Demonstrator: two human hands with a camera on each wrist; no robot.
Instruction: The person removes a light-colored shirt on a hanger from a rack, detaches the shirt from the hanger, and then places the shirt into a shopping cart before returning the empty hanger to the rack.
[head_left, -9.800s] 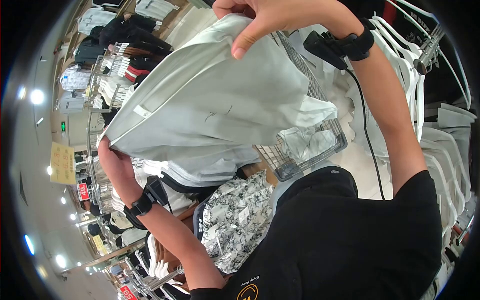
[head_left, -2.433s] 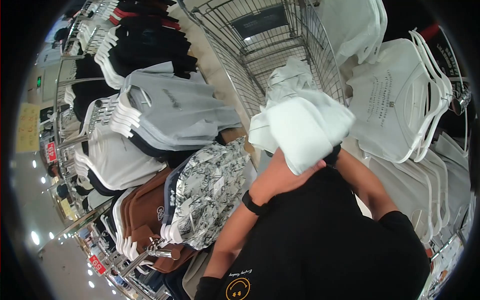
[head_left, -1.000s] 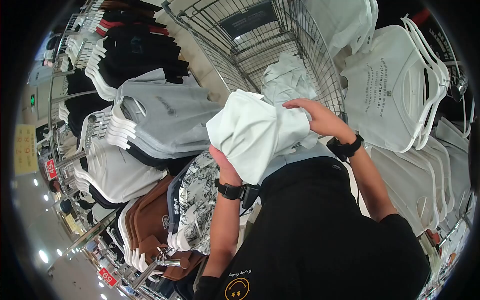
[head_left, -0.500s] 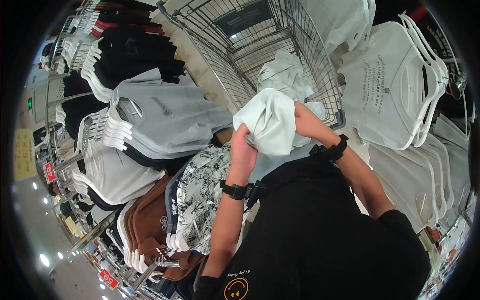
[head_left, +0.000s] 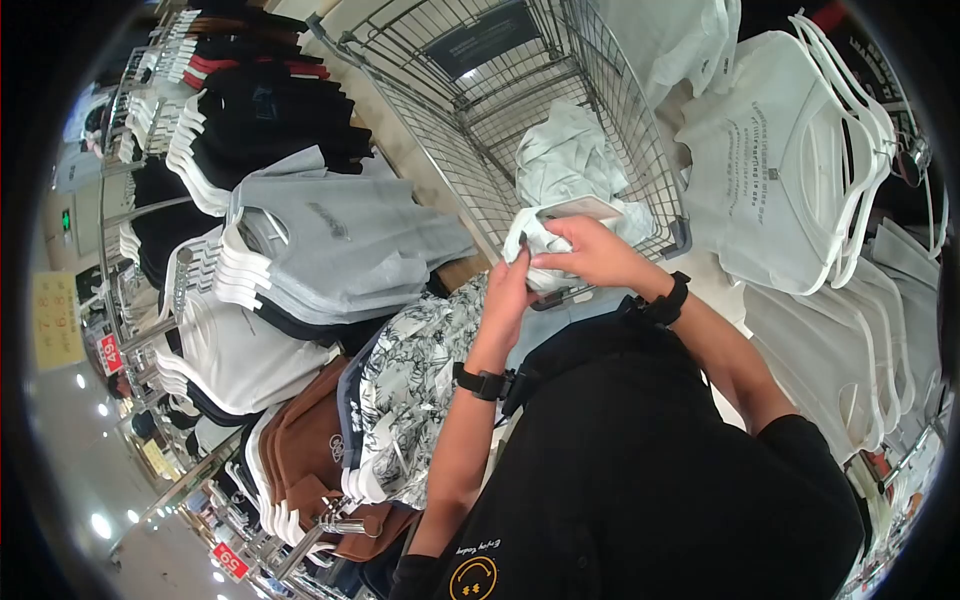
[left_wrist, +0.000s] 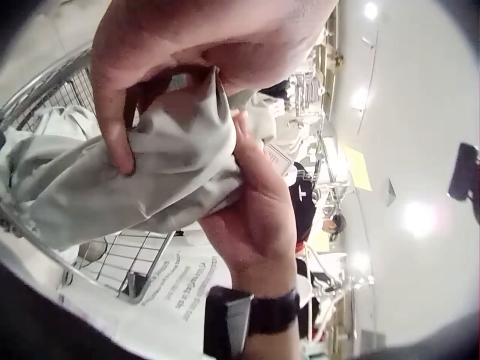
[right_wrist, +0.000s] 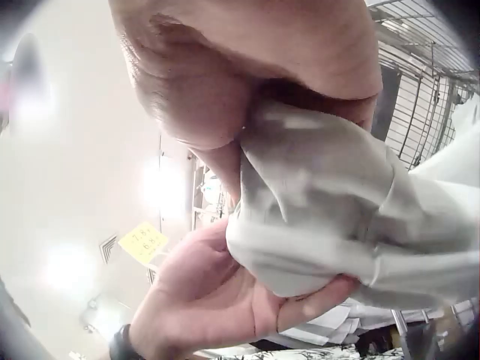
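Both hands hold a bunched pale T-shirt (left_wrist: pixel 165 165) just over the near end of a wire shopping cart (head_left: pixel 683 235). My left hand (head_left: pixel 505 298) grips its near left side with curled fingers. From the right, my right hand (head_left: pixel 603 258) pinches the cloth, its thumb close to the left fingertips. In the left wrist view, the fabric gathers into folds between the two hands. Part of the shirt is hidden behind the fingers. Beyond it, crumpled pale clothing (head_left: pixel 565 155) lies in the cart.
On the left, racks carry grey T-shirts (head_left: pixel 340 235), black shirts (head_left: pixel 270 115), brown shirts (head_left: pixel 305 450) and a leaf-patterned shirt (head_left: pixel 415 375). Pale printed shirts (head_left: pixel 750 170) hang close on the right. A red price sign (head_left: pixel 110 353) stands at far left.
The T-shirt, spread wide at first, is now a small bundle. Over the last second it has been gathered tighter, and the hands have come together.
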